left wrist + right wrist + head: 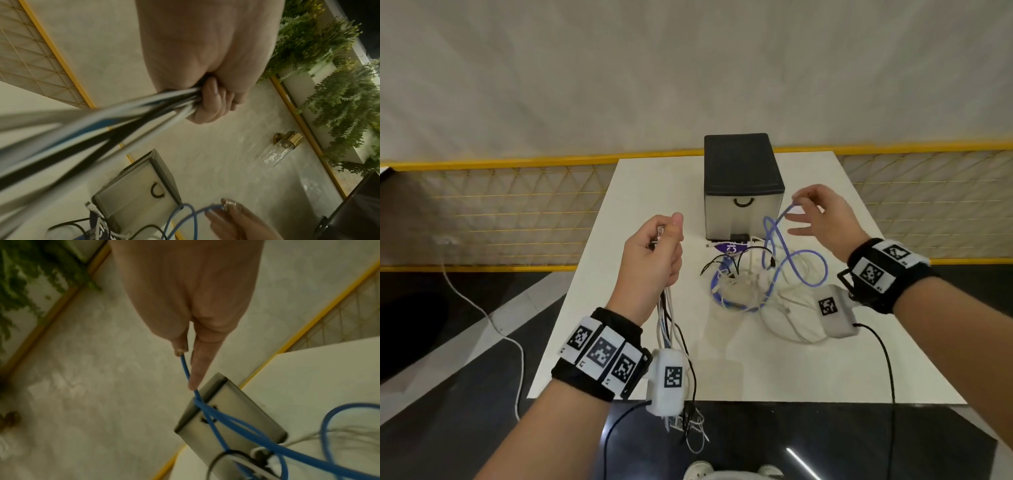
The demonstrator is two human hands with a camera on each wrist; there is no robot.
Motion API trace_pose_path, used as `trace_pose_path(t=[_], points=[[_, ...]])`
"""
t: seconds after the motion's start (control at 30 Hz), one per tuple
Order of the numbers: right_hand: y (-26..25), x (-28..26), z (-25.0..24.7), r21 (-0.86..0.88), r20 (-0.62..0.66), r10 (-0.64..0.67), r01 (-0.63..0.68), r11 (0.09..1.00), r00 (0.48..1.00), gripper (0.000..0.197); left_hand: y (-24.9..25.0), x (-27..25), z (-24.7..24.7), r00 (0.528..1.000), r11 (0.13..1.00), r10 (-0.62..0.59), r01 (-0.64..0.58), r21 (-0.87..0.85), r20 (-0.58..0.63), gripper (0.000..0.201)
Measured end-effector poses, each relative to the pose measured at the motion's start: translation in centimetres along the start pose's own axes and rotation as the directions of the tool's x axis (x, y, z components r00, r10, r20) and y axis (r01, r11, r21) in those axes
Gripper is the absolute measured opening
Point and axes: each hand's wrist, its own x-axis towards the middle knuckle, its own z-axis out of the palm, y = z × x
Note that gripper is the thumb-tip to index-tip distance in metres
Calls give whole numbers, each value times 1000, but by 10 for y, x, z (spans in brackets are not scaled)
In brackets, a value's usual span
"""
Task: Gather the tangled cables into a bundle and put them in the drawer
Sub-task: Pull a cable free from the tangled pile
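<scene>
I was still gathering: my left hand gripped a bunch of cables; my right hand pinched the blue cable. Next it needed adding; the drawer looked shut.

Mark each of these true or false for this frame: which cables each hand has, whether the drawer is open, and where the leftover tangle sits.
1. The left hand grips a bunch of cables that hang down past the table edge. True.
2. The right hand holds a black cable. False: it pinches the end of the blue cable.
3. The drawer is pulled open. False: its front sits flush, handle untouched.
4. A tangle of white, black and blue cables lies on the table in front of the drawer unit. True.
5. Both hands hold the same bunch. False: they hold separate cables, apart from each other.
</scene>
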Motion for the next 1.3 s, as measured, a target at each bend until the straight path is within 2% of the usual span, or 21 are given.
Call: trace_pose_path(t=[0.13, 0.2, 0.27, 0.43, 0.5, 0.57, 0.67, 0.77, 0.87, 0.97, 1.17, 1.23, 1.3], points=[[-40, 1, 5, 364, 23, -72, 59, 930, 997, 10, 5, 14, 11, 999, 999, 18, -19, 42, 26, 7], [-51, 0, 10, 498, 46, -100, 64, 865, 994, 6, 9, 21, 17, 999, 997, 39, -40, 58, 33, 15], [-59, -3, 17, 525, 78, -126, 67, 849, 989, 10, 12, 29, 25, 997, 993, 72, -73, 94, 19, 17], [-67, -16, 35, 361, 296, -267, 152, 920, 917, 8, 22, 52, 54, 990, 985, 134, -137, 109, 33, 20], [-66, -21, 39, 360, 334, -277, 150, 921, 901, 6, 25, 57, 63, 992, 990, 119, -122, 69, 40, 17], [-64, -22, 42, 363, 341, -283, 152, 919, 896, 13, 25, 59, 68, 993, 991, 117, -119, 58, 33, 12], [-58, -24, 40, 324, 367, -244, 122, 938, 898, 27, 22, 64, 69, 989, 983, 147, -147, 111, 6, 9], [-44, -28, 41, 120, 524, -180, 137, 983, 832, 15, 19, 70, 68, 987, 977, 156, -148, 151, -46, 14], [-14, -32, 46, -52, 609, -88, 151, 987, 788, 24, 23, 76, 64, 985, 988, 137, -129, 80, -106, 20], [21, -33, 44, -162, 597, -22, 148, 976, 802, 28, 36, 80, 53, 975, 991, 124, -132, -28, -186, 28], [46, -14, 23, -444, 448, 27, 196, 874, 893, 23, 56, 81, 32, 953, 957, 161, -214, -197, -257, 31], [37, -3, 19, -448, 380, -16, 199, 871, 925, 23, 57, 79, 30, 952, 945, 151, -218, -243, -266, 28], [21, 5, 16, -332, 280, -77, 172, 928, 957, 23, 58, 76, 27, 970, 930, 118, -183, -318, -215, 24]])
